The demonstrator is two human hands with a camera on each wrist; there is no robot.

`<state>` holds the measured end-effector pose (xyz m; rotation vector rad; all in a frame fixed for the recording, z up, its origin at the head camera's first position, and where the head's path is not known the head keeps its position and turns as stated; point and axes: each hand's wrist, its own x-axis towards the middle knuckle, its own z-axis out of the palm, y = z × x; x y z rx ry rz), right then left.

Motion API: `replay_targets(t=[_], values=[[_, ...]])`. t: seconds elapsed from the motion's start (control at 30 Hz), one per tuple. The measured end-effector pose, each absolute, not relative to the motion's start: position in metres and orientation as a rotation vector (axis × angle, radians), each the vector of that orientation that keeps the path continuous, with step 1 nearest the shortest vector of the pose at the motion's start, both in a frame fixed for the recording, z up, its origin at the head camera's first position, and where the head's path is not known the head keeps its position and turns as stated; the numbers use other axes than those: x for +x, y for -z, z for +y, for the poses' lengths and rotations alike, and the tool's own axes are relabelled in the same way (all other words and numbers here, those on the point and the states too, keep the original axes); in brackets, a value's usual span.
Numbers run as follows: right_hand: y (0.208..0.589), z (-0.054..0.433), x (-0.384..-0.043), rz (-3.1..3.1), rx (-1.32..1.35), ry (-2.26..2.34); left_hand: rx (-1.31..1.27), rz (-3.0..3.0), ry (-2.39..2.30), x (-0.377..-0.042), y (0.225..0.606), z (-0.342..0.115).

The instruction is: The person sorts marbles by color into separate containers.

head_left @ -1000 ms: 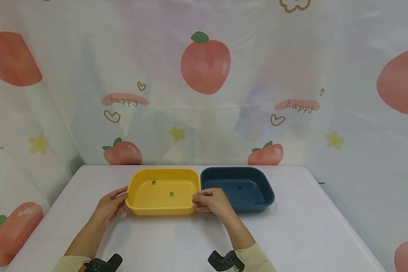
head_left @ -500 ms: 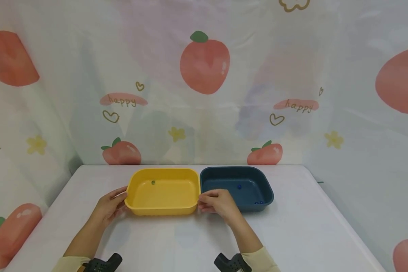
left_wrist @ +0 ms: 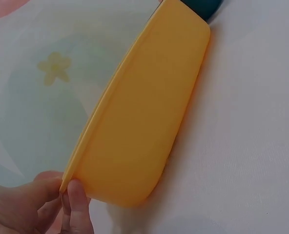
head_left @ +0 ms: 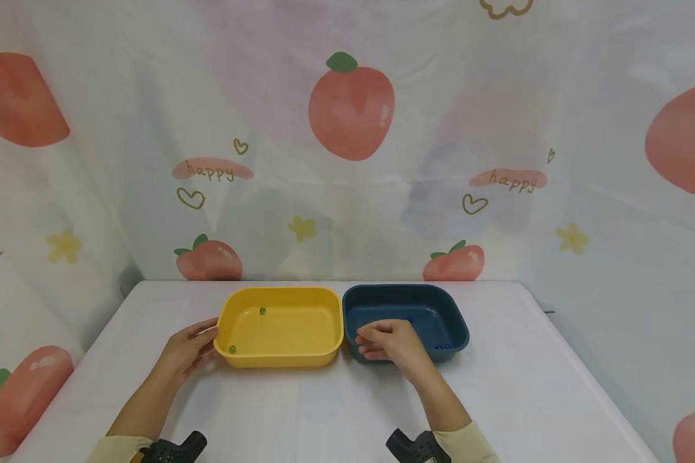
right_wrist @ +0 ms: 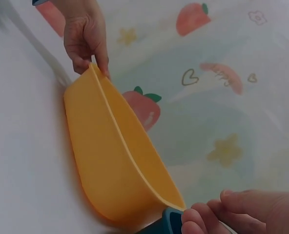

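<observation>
My left hand (head_left: 186,347) pinches the left rim of a yellow plastic basin (head_left: 284,361). In the left wrist view the thumb and fingers (left_wrist: 78,195) meet over the rim of the basin (left_wrist: 134,117). Two green marbles lie in it, one marble (head_left: 262,311) toward the back left, the other marble (head_left: 232,350) in the front left corner. My right hand (head_left: 396,344) is over the front left part of a dark blue basin (head_left: 404,290), fingers loosely curled, with nothing visible between them. Blue marbles (head_left: 443,346) lie in that basin, partly hidden by the hand.
Both basins stand side by side toward the back of a white-covered table (head_left: 313,411). A fruit-printed cloth (head_left: 353,212) hangs behind the table and along its sides. Dark camera mounts (head_left: 176,448) are on both wrists.
My right hand has let go of the yellow basin's right rim and moved right over the blue basin. One green marble has gone from the yellow basin's middle to its front left corner.
</observation>
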<state>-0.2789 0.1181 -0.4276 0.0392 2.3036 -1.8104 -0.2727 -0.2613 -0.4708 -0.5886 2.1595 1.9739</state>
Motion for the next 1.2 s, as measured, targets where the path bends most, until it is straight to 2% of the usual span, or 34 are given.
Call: replay_targets(t=[0.43, 0.7, 1.2], values=[[0.417, 0.146, -0.287, 2.434, -0.023, 1.702, -0.513, 2.347, -1.799, -0.273, 0.458, -0.264], [0.406, 0.165, -0.292, 2.555, -0.161, 1.573, -0.443, 2.477, -1.677, -0.272, 0.441, -0.265], [0.386, 0.172, -0.294, 2.842, -0.313, 1.21, -0.054, 2.794, -1.343, -0.262, 0.394, -0.201]])
